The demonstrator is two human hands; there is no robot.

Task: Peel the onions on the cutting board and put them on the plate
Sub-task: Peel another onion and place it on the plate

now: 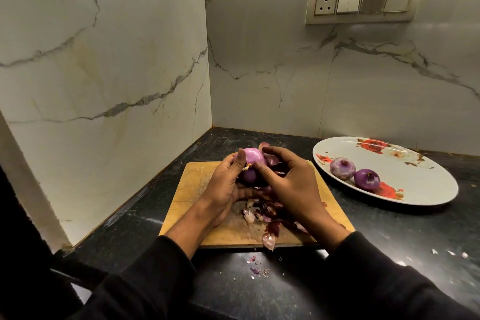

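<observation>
My left hand (225,184) holds a partly peeled pink-purple onion (253,157) above the far end of the wooden cutting board (192,189). A darker purple part shows just below it, between my hands. My right hand (291,182) grips the onion's loose skin (271,158) on its right side. A heap of dry purple peels (267,213) lies on the board under my hands. Two peeled purple onions (342,168) (366,180) rest on the left part of the white flowered plate (415,182), to the right of the board.
The board and plate sit on a dark stone counter (389,228) in a corner of marbled walls. Small peel scraps (255,267) lie on the counter in front of the board. A switch panel (363,0) is on the back wall.
</observation>
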